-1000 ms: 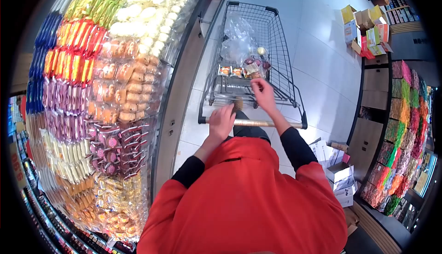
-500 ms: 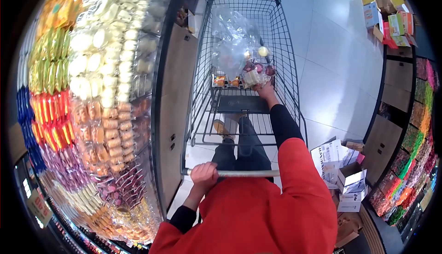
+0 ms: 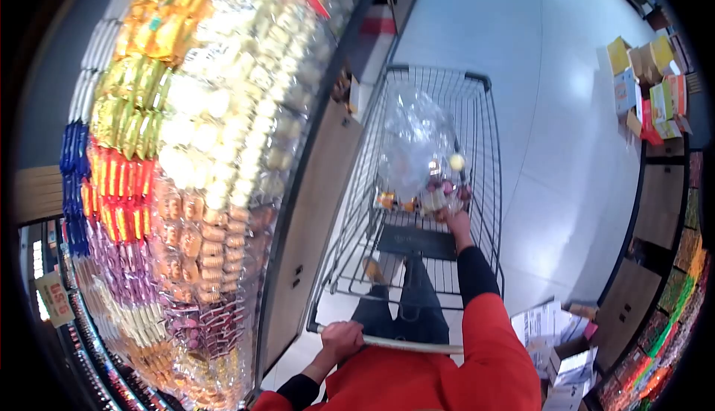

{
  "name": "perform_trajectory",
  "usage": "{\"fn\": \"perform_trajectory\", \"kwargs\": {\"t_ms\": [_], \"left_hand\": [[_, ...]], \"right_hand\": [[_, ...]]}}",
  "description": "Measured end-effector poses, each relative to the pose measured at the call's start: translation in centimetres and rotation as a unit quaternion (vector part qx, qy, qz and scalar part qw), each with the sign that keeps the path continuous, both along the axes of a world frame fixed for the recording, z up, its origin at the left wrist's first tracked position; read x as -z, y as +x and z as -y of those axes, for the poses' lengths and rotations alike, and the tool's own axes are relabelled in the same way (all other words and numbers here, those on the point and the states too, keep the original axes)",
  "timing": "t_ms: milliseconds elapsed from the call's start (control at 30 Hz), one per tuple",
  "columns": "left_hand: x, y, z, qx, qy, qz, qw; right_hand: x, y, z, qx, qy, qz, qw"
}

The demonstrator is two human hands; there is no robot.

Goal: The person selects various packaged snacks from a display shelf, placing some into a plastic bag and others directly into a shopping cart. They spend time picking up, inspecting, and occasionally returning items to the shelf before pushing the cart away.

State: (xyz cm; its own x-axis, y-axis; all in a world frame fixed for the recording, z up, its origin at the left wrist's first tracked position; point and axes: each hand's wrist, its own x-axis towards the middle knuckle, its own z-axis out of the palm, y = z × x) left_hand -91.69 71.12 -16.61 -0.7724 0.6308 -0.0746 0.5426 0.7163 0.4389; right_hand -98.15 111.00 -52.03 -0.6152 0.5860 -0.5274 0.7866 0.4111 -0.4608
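Note:
My left hand [image 3: 343,339] is wrapped round the pale handlebar [image 3: 410,347] of a wire shopping cart [image 3: 494,180]. Inside the basket, my right hand [image 3: 457,225] is closed on a clear plastic packet [image 3: 433,201]; its fingertips are partly hidden. Dark purple and pinkish pieces in clear wrap [image 3: 450,187] lie against that packet. Just beyond is a small round cream-coloured item [image 3: 456,162]. A large crinkled clear plastic bag [image 3: 413,139] fills the basket's left side. Small orange-labelled packets [image 3: 386,200] sit below the bag, close to the dark plastic flap [image 3: 417,242].
A tall display of wrapped snacks [image 3: 216,135] in coloured rows stands close on the left, above a wooden cabinet [image 3: 316,210]. Opened cartons [image 3: 555,336] lie on the right, with more boxes [image 3: 655,87] farther back. Pale tiled floor [image 3: 558,150] runs between.
The view has shifted, so the cart and both hands appear lower and farther right, with the cart slightly tilted. My left hand stays on the handlebar and my right hand stays at the packet.

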Motion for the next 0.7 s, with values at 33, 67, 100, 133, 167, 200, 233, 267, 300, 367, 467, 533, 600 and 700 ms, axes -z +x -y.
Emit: {"fn": "perform_trajectory", "kwargs": {"t_ms": [33, 67, 100, 133, 167, 200, 233, 267, 300, 367, 467, 533, 600, 700], "left_hand": [[-0.1, 0.0, 0.0, 0.003, 0.006, -0.006, 1.000], [0.0, -0.1, 0.0, 0.010, 0.010, -0.020, 1.000], [-0.1, 0.0, 0.0, 0.017, 0.012, -0.031, 0.999], [-0.1, 0.0, 0.3, 0.027, 0.009, -0.034, 0.999], [0.1, 0.1, 0.5, 0.027, 0.018, -0.043, 0.999], [0.3, 0.2, 0.7, 0.031, 0.028, -0.046, 0.998], [0.5, 0.2, 0.8, 0.035, 0.039, -0.051, 0.997], [0.5, 0.4, 1.0, 0.035, 0.048, -0.060, 0.996], [0.4, 0.4, 1.1, 0.038, 0.056, -0.065, 0.996], [0.5, 0.5, 1.0, 0.041, 0.075, -0.079, 0.993], [1.0, 0.6, 1.6, 0.045, 0.093, -0.080, 0.991], [0.7, 0.5, 1.4, 0.055, 0.073, -0.069, 0.993], [-0.9, 0.2, 2.0, 0.123, 0.028, -0.055, 0.991], [-0.6, 0.0, 2.5, 0.080, 0.138, 0.035, 0.987]], "right_hand": [[-2.5, -0.4, 0.0, 0.041, 0.007, -0.003, 0.999], [-2.7, -0.4, -0.3, 0.068, 0.017, 0.027, 0.997], [-4.9, -0.5, -0.3, 0.095, 0.015, 0.011, 0.995], [-5.7, -0.3, -0.5, 0.107, 0.021, 0.005, 0.994], [-6.8, -0.1, -0.6, 0.118, 0.026, 0.000, 0.993], [-8.0, 0.2, -0.6, 0.120, 0.034, -0.010, 0.992], [-9.3, 0.3, -0.9, 0.108, 0.048, -0.018, 0.993], [-11.1, 0.6, -0.7, 0.096, 0.061, -0.024, 0.993], [-12.9, 0.7, -0.5, 0.097, 0.070, -0.035, 0.992], [-16.3, 1.1, -0.1, 0.123, 0.045, -0.041, 0.991], [-20.6, 1.6, 0.7, 0.145, 0.020, -0.061, 0.987], [-19.6, 2.4, 0.9, 0.203, -0.082, -0.111, 0.969], [-26.0, 3.2, 4.3, 0.244, -0.179, -0.161, 0.940], [-31.7, 3.8, 8.3, 0.271, -0.332, -0.234, 0.873]]}}
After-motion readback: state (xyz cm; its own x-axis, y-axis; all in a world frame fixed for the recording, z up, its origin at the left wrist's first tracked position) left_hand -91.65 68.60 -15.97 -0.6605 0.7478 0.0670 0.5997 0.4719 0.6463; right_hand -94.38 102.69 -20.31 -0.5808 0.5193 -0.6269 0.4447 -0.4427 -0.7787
